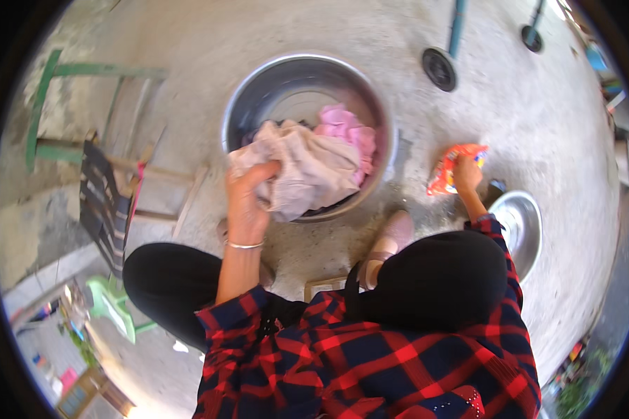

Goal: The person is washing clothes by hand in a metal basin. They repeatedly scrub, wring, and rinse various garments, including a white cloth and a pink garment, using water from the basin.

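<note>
My left hand point(248, 199) grips a crumpled beige garment point(307, 164), thumb on top, at the near left rim of a large round metal basin point(258, 77). Most of the beige cloth lies inside the basin. Beside it in there is a pink cloth point(346, 133), and some darker fabric shows underneath. Out to the right, my right hand point(467, 174) is closed at a shiny orange plastic packet point(443, 172) on the concrete floor. Its fingertips are partly hidden against the packet, and what the packet contains does not show.
A smaller metal basin point(528, 227) stands by my right knee. To the left are a green wooden frame point(94, 70) and a chair with dark slats point(105, 202). A light green plastic stool point(112, 307) is behind. A wheel point(439, 68) on a blue leg stands far right.
</note>
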A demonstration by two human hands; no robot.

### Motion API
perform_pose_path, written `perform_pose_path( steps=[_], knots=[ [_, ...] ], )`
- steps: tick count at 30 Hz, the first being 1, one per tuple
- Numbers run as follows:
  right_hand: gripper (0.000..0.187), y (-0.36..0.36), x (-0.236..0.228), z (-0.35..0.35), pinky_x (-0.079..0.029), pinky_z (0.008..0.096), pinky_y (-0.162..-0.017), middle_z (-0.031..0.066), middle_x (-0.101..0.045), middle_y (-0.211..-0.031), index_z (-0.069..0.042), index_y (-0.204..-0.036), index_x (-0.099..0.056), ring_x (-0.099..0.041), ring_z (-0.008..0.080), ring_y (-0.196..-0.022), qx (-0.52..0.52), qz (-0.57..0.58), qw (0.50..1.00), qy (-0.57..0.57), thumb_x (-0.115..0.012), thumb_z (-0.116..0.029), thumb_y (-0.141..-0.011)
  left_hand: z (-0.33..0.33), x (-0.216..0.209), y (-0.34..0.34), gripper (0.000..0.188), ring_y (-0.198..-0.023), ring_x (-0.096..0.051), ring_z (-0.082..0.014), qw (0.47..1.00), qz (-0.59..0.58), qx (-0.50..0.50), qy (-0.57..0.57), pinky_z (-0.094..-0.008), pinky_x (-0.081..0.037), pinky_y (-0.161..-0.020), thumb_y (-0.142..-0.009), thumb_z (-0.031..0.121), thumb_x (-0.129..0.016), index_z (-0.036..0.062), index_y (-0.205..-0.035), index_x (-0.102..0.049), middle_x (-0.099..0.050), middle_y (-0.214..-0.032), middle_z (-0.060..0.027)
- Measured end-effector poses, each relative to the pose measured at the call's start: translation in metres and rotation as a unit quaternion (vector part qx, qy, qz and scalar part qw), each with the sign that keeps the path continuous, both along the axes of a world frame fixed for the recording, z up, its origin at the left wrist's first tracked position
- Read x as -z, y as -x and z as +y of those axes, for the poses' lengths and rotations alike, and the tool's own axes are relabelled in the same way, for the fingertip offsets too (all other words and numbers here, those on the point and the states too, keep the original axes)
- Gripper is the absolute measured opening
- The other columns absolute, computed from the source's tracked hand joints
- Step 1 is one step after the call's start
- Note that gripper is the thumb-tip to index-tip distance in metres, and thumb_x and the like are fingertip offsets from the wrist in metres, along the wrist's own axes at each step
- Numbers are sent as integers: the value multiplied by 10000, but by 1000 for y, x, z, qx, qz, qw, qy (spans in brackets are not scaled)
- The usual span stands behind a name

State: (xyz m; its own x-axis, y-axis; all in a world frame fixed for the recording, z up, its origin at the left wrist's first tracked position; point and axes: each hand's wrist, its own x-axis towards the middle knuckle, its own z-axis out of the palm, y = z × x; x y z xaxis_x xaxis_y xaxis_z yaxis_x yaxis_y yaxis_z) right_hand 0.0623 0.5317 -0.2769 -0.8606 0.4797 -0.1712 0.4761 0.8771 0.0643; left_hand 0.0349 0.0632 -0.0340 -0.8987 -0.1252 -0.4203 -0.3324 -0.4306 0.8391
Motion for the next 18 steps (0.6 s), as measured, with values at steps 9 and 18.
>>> perform_pose_path(
  steps=[9, 18],
  knots=[
    [170, 4, 21, -1, -502, 515, -687, 192, -681, -832, -52, -790, -657, -663, 387, -801, -39, 69, 997, 22, -575, -197, -827, 13, -6, -4, 345, -860, -676, -185, 998, 3, 25, -65, -311, -548, -797, -726, -99, -654, 11, -1043, -573, -675, -983, -101],
    [226, -27, 6, 18, -486, 526, -714, 215, -667, -811, -19, -767, -644, -641, 421, -850, -58, 91, 970, 218, -621, -243, -787, 4, -16, -19, 497, -912, -655, -164, 997, 44, 5, -59, -290, -524, -831, -710, -120, -632, 11, -1181, -545, -659, -1019, -74]
  ],
)
